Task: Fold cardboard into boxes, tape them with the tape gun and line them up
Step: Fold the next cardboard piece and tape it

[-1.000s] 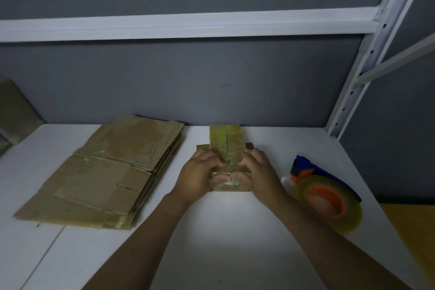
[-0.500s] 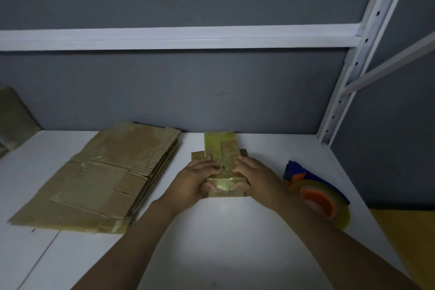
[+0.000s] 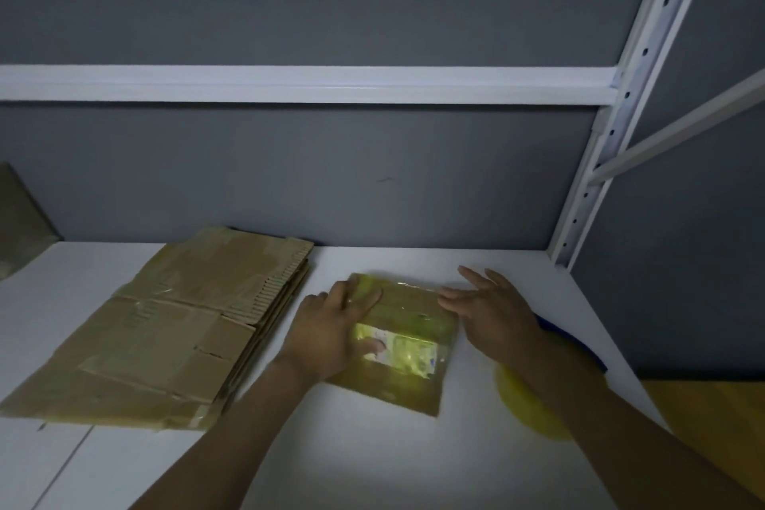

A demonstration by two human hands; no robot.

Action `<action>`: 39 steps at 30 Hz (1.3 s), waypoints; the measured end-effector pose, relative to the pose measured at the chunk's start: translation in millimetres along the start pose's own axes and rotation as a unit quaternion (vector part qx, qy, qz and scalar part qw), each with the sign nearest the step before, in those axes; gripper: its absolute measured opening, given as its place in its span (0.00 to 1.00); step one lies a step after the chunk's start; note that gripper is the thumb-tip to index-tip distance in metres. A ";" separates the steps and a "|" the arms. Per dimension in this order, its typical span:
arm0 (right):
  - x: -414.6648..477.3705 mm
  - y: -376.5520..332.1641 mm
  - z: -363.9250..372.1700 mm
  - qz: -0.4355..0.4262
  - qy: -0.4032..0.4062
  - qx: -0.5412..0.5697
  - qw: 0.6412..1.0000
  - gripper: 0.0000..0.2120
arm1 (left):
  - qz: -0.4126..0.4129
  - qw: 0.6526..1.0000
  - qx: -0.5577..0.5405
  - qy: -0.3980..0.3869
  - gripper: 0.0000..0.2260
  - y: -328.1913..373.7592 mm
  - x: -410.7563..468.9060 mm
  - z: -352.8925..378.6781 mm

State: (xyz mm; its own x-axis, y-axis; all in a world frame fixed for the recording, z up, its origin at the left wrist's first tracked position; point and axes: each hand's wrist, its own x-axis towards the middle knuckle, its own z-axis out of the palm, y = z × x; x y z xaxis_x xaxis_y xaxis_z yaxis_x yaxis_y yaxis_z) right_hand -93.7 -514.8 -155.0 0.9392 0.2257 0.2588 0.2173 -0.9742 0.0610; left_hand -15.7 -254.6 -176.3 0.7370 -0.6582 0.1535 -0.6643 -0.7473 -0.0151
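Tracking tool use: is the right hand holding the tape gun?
No, the right hand is open with straight fingers and holds nothing, while the tape gun lies on the table, partly hidden by that forearm.

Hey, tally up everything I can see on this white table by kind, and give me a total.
Flattened cardboard stack: 1 (sheets uncountable)
Small taped cardboard piece: 1
Tape gun: 1, partly behind the right arm
Cardboard at far left edge: 1
Total: 4

bare tabletop (image 3: 372,451) in front, cardboard stack (image 3: 178,327) blocking left, tape gun (image 3: 528,410) right, wall (image 3: 331,178) close behind
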 end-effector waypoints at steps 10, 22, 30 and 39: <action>3.7 -65.8 15.2 0.043 -0.094 0.050 0.993 0.44 | 0.023 1.000 0.007 0.001 0.44 37.4 -4.9 -1.4; 15.2 -58.5 14.6 0.250 -0.086 0.234 0.936 0.33 | -0.150 0.978 -0.142 -0.042 0.57 35.4 -5.0 -3.5; -5.7 -64.3 5.8 0.355 -0.057 0.387 0.849 0.32 | -0.234 0.900 -0.367 0.035 0.61 32.3 -23.2 3.3; -9.8 -62.3 0.2 0.375 -0.065 0.366 0.850 0.24 | -0.309 0.923 -0.226 -0.024 0.36 38.1 -29.6 -10.1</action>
State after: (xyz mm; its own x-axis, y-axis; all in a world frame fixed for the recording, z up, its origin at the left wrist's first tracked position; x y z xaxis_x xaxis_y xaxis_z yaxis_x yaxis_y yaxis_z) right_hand -116.4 -456.2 -161.5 0.8979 -0.4136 -0.1505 -0.3918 -0.5952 -0.7016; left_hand -64.1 -262.7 -171.5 0.9902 -0.1302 -0.0505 -0.0907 -0.8743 0.4768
